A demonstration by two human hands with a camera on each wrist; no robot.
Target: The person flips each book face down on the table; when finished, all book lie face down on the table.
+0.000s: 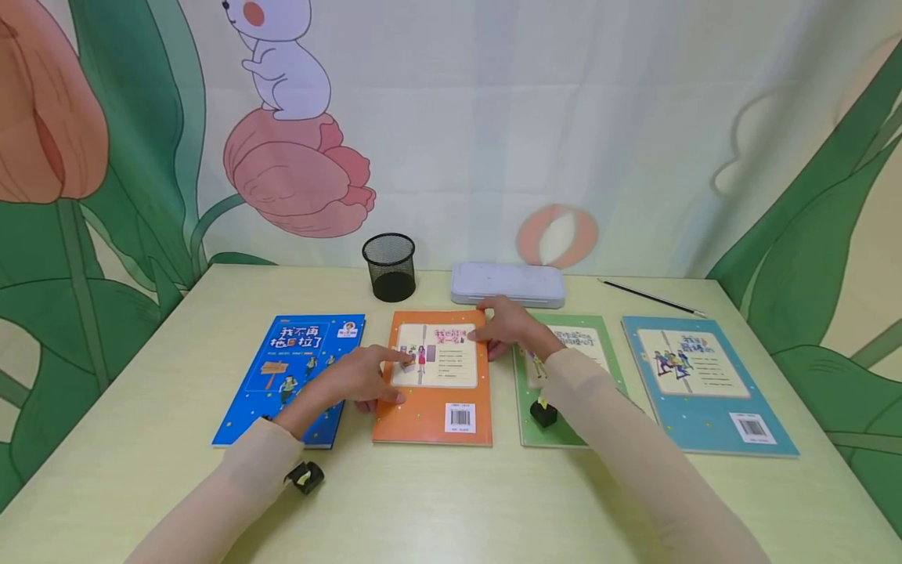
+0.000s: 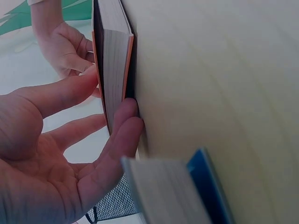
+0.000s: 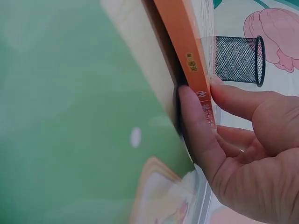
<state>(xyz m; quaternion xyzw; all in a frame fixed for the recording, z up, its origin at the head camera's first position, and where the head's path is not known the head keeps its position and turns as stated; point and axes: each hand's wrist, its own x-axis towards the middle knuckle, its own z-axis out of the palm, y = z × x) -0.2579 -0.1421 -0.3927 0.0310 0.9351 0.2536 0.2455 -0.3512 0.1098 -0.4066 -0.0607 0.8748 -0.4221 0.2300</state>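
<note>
An orange book (image 1: 430,417) lies with its barcode side up between both hands. My left hand (image 1: 361,374) grips its left edge, thumb on the cover. In the left wrist view, fingertips of the left hand (image 2: 56,154) reach beneath the page edges (image 2: 114,70). My right hand (image 1: 509,323) pinches the book near its upper right corner. The right wrist view shows the right hand (image 3: 261,144) with fingers against the orange spine (image 3: 182,37) and lower cover. Left of it lies a blue book (image 1: 247,411); a green book (image 1: 607,341) is partly hidden under the right forearm.
A teal book (image 1: 705,431) lies at the right. Along the back stand a black mesh pen holder (image 1: 392,283) and a pale lavender pencil case (image 1: 507,282). A thin black pencil (image 1: 651,297) lies at back right. A printed curtain (image 1: 451,141) hangs behind the table.
</note>
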